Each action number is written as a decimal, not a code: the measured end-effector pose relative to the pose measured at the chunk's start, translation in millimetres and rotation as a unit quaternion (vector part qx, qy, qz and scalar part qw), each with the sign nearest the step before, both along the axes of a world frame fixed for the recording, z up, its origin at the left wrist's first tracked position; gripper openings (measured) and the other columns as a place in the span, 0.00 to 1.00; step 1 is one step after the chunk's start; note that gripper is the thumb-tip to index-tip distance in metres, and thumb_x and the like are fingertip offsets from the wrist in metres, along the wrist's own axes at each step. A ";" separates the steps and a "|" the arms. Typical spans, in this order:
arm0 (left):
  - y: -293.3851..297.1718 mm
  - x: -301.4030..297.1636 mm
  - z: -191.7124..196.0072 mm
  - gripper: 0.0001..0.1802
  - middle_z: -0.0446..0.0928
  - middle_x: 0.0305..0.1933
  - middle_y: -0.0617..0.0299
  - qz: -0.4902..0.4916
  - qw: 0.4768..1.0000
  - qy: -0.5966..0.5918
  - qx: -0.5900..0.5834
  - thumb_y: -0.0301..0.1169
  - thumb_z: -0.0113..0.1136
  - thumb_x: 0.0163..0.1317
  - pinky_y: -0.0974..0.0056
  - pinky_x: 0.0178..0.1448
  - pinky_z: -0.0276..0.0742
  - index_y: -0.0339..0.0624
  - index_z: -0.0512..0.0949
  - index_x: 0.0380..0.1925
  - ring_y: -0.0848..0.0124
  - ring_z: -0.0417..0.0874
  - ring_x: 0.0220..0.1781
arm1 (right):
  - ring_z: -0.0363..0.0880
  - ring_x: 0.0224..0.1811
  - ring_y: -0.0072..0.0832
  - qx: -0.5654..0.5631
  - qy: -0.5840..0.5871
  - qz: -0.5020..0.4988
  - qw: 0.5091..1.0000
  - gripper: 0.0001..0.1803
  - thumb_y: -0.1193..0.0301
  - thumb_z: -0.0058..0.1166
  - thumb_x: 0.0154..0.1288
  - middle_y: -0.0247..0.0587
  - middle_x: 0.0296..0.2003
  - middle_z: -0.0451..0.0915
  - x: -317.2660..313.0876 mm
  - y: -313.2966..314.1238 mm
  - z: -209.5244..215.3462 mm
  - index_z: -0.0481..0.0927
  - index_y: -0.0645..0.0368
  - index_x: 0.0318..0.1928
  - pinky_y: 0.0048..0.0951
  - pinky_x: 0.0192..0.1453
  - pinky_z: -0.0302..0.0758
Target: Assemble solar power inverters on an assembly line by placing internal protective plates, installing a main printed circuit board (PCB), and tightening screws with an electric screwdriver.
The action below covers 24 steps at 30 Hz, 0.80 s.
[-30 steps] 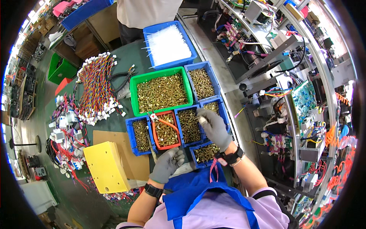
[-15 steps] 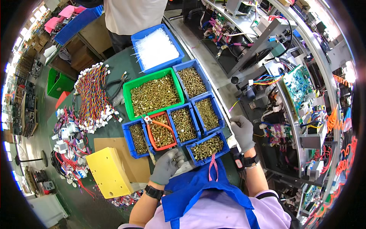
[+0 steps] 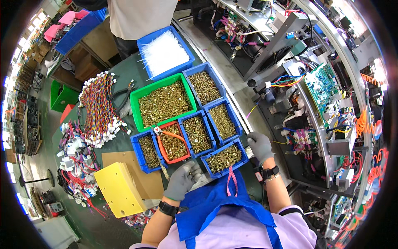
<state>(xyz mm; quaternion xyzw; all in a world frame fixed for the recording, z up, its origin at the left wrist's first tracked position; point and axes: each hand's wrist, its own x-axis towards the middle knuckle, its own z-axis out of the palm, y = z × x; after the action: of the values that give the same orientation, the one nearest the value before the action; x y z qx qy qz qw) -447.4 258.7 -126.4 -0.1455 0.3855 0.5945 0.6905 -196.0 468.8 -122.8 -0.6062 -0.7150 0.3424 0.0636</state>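
Note:
My left hand, in a grey glove, is at the bench's near edge just below the red bin. Its fingers are curled in, and whatever they may hold is hidden. At the bench's right edge, beside the near blue bin, is my right hand, also gloved and with bent fingers; I cannot make out anything in them. Brass-coloured screws fill the red bin, the near blue bin, the large green bin and several other blue bins. Orange-handled cutters lie over the red bin's left side.
White strips fill a blue tray at the far end. Bundled coloured wires, yellow sheets and cardboard lie leftward. A rack with circuit boards stands on the right. Beyond the tray stands another person.
My right hand has come slightly nearer along the bench's right edge. The left hand stays almost where it was. The view has shifted a little, so the bins appear further left.

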 end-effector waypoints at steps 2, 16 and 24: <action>-0.1 -0.2 -0.1 0.16 0.76 0.46 0.54 0.009 1.000 -0.001 -0.002 0.32 0.55 0.64 0.61 0.50 0.79 0.35 0.73 0.50 0.62 0.79 0.47 | 0.83 0.35 0.41 0.099 0.017 -0.009 0.995 0.11 0.69 0.55 0.57 0.50 0.32 0.82 -10.3 1.8 14.1 0.83 0.57 0.40 0.38 0.42 0.76; -4.6 -9.2 -6.3 0.15 0.77 0.46 0.56 0.033 0.999 -0.017 -0.014 0.32 0.56 0.64 0.62 0.51 0.77 0.38 0.73 0.48 0.64 0.79 0.46 | 0.56 0.69 0.46 0.248 -0.031 0.305 0.919 0.12 0.67 0.63 0.45 0.50 0.67 0.61 -140.8 -21.5 27.0 0.83 0.53 0.34 0.50 0.64 0.59; -5.2 -14.4 -8.3 0.15 0.77 0.46 0.56 0.049 0.998 -0.028 -0.003 0.32 0.55 0.65 0.61 0.50 0.78 0.38 0.72 0.49 0.63 0.79 0.47 | 0.54 0.71 0.45 0.239 -0.156 0.357 0.890 0.08 0.69 0.58 0.49 0.47 0.70 0.57 -163.5 -8.0 9.2 0.86 0.56 0.29 0.50 0.68 0.55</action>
<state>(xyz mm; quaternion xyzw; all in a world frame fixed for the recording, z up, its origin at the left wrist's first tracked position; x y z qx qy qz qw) -461.9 253.6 -134.6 -0.1827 0.3608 0.6220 0.6705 -359.4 460.8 -113.7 -0.3225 -0.9440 0.0617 -0.0325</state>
